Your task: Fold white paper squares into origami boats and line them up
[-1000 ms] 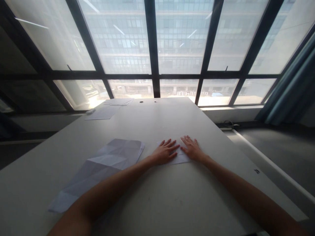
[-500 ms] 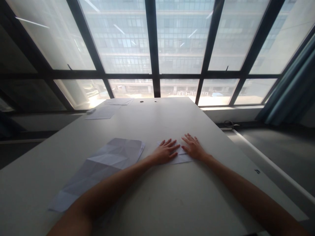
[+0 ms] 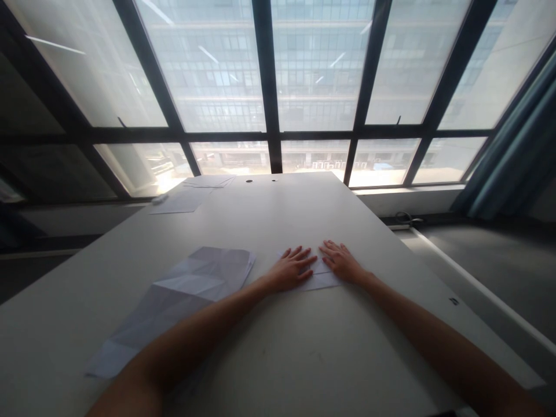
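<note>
A folded sheet of white paper [image 3: 320, 281] lies flat on the white table [image 3: 278, 220]. My left hand [image 3: 292, 269] rests on its left part, palm down with the fingers spread. On the paper's right side lies my right hand [image 3: 342, 262], also flat, its fingers stretched toward the far left. Between the two hands a strip of the paper and a fold line show. The rest of the sheet is hidden under the hands. To the left, larger creased paper [image 3: 186, 289] lies partly beneath my left forearm.
At the table's far left are more flat paper sheets [image 3: 180, 201] and a small pale object [image 3: 160, 199] I cannot make out. Large windows [image 3: 317, 75] stand beyond the table. A blue curtain [image 3: 512, 133] hangs at the right. A small dark mark [image 3: 454, 301] is near the right edge.
My right hand has shifted slightly on the paper, its fingertips lower and a little further left. My left hand stays in nearly the same place.
</note>
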The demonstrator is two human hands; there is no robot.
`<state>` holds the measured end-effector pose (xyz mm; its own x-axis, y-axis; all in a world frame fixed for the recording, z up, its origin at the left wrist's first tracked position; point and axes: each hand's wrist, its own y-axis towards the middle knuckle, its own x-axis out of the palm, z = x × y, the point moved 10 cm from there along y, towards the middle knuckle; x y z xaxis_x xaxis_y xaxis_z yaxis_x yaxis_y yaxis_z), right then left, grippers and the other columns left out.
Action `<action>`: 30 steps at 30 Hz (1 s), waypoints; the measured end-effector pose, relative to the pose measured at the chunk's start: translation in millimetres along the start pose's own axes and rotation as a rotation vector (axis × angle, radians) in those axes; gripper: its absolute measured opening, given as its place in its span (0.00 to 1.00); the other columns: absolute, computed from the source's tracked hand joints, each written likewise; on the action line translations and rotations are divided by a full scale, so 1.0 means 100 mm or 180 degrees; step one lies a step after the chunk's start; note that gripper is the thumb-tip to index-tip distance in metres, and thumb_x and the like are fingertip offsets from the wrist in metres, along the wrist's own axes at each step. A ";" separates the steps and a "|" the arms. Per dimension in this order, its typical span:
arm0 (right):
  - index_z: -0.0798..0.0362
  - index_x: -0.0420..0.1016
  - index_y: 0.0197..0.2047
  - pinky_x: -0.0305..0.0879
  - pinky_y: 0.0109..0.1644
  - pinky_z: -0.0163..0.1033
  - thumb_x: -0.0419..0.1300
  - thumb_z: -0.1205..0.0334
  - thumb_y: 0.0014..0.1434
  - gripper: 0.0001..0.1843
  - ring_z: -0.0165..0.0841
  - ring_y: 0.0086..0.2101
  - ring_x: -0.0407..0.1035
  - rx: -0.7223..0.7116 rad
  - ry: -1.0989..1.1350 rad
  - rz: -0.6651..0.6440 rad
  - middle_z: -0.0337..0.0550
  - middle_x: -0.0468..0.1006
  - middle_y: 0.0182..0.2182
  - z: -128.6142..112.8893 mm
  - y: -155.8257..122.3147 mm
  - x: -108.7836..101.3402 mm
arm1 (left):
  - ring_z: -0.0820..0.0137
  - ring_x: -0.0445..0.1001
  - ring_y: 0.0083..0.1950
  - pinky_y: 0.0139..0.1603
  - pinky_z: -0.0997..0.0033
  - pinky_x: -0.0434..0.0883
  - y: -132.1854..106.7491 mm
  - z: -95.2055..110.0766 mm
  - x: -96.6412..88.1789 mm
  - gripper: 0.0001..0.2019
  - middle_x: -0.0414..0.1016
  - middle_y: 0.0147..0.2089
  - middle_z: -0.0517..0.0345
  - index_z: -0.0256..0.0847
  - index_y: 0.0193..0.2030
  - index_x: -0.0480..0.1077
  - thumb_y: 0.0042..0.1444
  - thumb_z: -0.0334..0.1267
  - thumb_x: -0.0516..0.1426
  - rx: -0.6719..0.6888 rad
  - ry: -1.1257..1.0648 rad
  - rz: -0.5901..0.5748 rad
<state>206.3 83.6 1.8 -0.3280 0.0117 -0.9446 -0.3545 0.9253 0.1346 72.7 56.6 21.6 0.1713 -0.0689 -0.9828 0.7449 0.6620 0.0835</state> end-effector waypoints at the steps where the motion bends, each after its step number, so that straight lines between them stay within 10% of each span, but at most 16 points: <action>1: 0.51 0.59 0.68 0.37 0.69 0.55 0.47 0.56 0.69 0.26 0.39 0.69 0.42 -0.0003 0.0005 0.0004 0.50 0.52 0.70 0.00 0.00 0.00 | 0.57 0.43 0.75 0.71 0.49 0.44 0.00 0.00 0.00 0.26 0.46 0.75 0.59 0.57 0.71 0.52 0.68 0.56 0.42 -0.0005 0.0000 -0.0004; 17: 0.50 0.59 0.68 0.40 0.69 0.54 0.40 0.67 0.66 0.29 0.36 0.68 0.45 -0.0027 -0.0024 0.0073 0.47 0.53 0.69 0.03 0.02 0.03 | 0.58 0.43 0.75 0.72 0.49 0.43 -0.01 0.00 -0.02 0.26 0.46 0.75 0.60 0.57 0.71 0.53 0.68 0.55 0.42 -0.0032 -0.0017 -0.0001; 30: 0.49 0.60 0.67 0.39 0.69 0.55 0.42 0.56 0.70 0.26 0.39 0.68 0.45 -0.0015 -0.0028 0.0043 0.49 0.54 0.69 -0.03 -0.01 -0.03 | 0.58 0.43 0.75 0.72 0.49 0.43 -0.01 0.00 -0.02 0.26 0.46 0.74 0.59 0.56 0.71 0.53 0.68 0.55 0.42 -0.0035 -0.0013 -0.0011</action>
<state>204.6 81.8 6.1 -0.3253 0.0276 -0.9452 -0.3542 0.9232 0.1489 71.8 55.9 23.6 0.1716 -0.0742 -0.9824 0.7383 0.6699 0.0784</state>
